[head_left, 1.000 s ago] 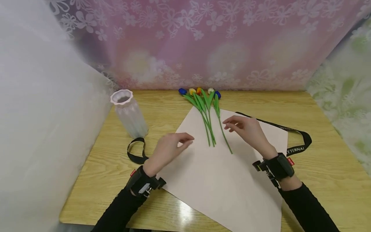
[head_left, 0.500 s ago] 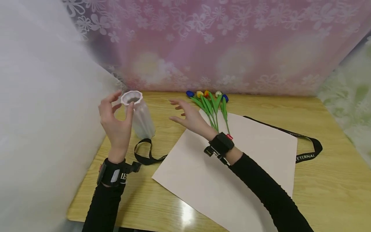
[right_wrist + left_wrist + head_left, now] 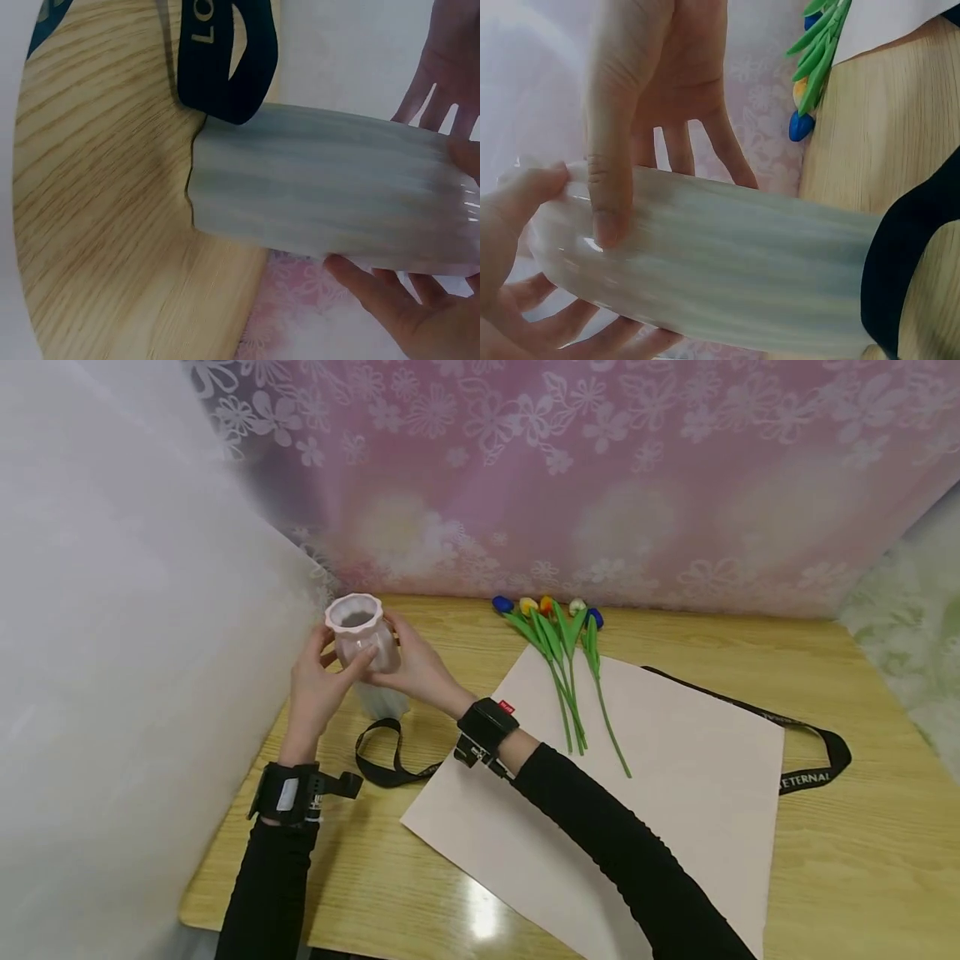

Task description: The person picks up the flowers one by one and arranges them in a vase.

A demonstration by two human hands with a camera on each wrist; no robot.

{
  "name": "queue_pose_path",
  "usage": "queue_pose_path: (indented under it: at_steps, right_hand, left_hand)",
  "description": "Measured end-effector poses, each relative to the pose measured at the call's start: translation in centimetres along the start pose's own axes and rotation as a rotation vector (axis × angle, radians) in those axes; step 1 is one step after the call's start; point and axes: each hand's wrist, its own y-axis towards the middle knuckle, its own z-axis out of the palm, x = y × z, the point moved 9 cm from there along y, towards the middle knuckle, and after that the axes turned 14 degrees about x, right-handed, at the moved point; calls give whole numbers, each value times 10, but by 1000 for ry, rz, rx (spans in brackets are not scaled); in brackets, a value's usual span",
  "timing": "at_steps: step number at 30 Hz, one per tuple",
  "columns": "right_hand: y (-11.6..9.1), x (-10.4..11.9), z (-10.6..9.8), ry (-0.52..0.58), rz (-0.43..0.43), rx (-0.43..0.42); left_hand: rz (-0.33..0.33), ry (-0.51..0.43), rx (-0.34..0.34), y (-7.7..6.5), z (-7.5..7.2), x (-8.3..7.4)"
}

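Note:
A tall, pale pink-and-white ribbed vase point(image 3: 352, 646) with a scalloped rim stands upright at the table's back left. My left hand point(image 3: 313, 692) wraps its left side, thumb across the front just below the rim. From the other side my right hand point(image 3: 422, 673) grips it, fingers behind and thumb on the front. In the left wrist view, both thumbs lie on the vase's point(image 3: 727, 247) glossy upper part. The right wrist view shows the vase's point(image 3: 315, 187) base near the wooden tabletop, with the right hand point(image 3: 409, 315) along its lower edge in the picture.
Several tulips point(image 3: 573, 693) in blue, yellow, orange and white lie with green stems across a large pale sheet point(image 3: 615, 860). Lettered black straps stick out from the sheet's sides: a left loop point(image 3: 386, 772) near the vase and a right one point(image 3: 832, 752). A white wall point(image 3: 150, 610) bounds the left.
Both hands have moved left from over the sheet, the right one passing across the tulips, and now hold the vase. The view has shifted slightly left.

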Motion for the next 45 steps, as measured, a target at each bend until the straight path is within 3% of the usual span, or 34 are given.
queue_pose_path:
  at_steps: [6,15,29,37,45]
  right_hand:
    - [-2,-1,-1,10,6,-10]
    - [-6,-12,-12,16,22,-13]
    - [-34,-41,-50,12,82,-55]
    - [-50,-53,-72,5,85,-69]
    - [-69,-63,-86,19,64,-93]
  left_hand:
    - [-16,2,8,4,0,11]
    - [24,-1,14,17,9,6]
    - [-17,7,109,41,56,-6]
    - [4,42,131,54,80,-20]
    - [42,47,139,58,103,-28]
